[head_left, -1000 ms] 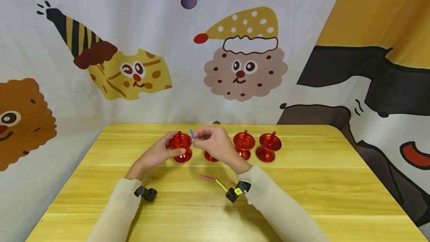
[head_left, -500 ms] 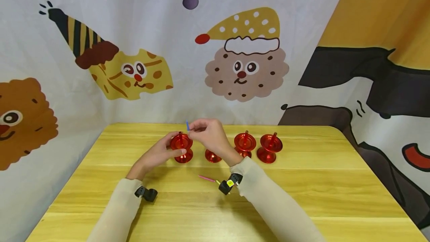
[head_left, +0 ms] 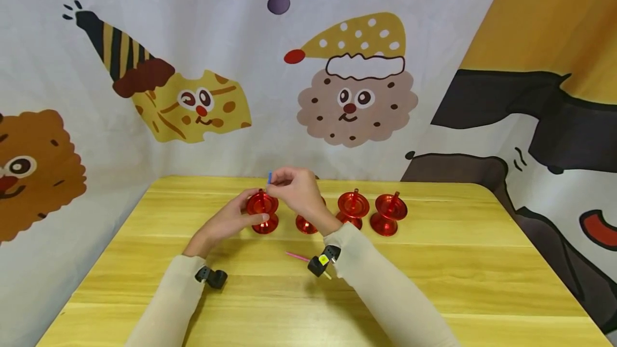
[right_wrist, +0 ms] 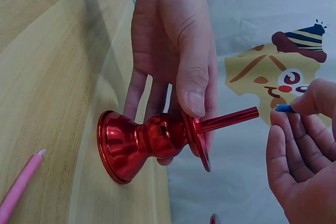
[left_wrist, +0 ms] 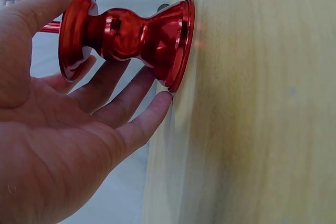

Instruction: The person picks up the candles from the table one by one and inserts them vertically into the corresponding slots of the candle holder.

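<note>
My left hand point(head_left: 224, 224) holds a shiny red candle holder point(right_wrist: 163, 135), thumb at the dish and the other fingers behind it. The holder stands upright on the table at the left end of the row; a thin red tube point(right_wrist: 231, 119) rises from its dish. Just above that tube, my right hand point(head_left: 300, 191) pinches a small blue candle point(head_left: 270, 176) between thumb and fingertips. In the right wrist view a gap shows between the blue candle point(right_wrist: 285, 108) and the tube's tip. Most of the candle is hidden by the fingers.
Three more red holders stand to the right: one point(head_left: 307, 225) partly behind my right hand, then another point(head_left: 353, 205) and a last one point(head_left: 389, 209). A pink candle point(head_left: 296, 256) and a partly covered yellow candle point(head_left: 327, 275) lie on the wooden table point(head_left: 260, 304). A printed cloth point(head_left: 270, 95) hangs behind.
My right hand has moved left and up with the blue candle, from beside the left holder to above its tube. The left hand keeps its grip on the holder.
</note>
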`<state>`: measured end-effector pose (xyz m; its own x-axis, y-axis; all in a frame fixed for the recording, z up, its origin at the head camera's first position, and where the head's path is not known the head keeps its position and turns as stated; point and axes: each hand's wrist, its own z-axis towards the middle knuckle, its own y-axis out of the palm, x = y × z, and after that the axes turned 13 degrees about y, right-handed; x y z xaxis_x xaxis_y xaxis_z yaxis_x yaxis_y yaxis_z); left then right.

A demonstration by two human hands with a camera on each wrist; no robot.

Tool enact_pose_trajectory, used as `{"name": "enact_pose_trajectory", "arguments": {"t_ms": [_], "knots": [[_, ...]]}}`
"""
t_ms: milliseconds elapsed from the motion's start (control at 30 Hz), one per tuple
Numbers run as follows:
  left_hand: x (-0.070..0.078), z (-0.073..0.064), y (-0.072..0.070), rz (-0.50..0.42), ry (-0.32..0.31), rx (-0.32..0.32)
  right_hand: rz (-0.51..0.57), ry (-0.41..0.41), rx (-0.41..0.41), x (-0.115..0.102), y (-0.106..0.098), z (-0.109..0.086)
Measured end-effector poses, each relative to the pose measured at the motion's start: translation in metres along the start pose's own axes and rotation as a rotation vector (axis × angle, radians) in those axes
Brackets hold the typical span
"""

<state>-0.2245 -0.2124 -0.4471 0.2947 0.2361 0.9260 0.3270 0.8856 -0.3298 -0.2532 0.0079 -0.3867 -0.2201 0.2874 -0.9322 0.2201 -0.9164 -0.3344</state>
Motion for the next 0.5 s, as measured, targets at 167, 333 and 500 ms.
{"name": "enact_pose_trajectory", "arguments": {"t_ms": [167, 333, 500], "knots": [[-0.001, -0.001, 0.0, 0.0, 0.002, 0.008, 0.005, -0.027, 0.009, 0.001, 0.005, 0.003], [-0.002, -0.001, 0.001, -0.015, 0.01, 0.004, 0.011, -0.043, 0.016, 0.0, 0.009, 0.005], [-0.002, 0.0, 0.0, -0.028, 0.033, -0.005, -0.003, -0.064, 0.02, -0.001, 0.012, 0.007]]}}
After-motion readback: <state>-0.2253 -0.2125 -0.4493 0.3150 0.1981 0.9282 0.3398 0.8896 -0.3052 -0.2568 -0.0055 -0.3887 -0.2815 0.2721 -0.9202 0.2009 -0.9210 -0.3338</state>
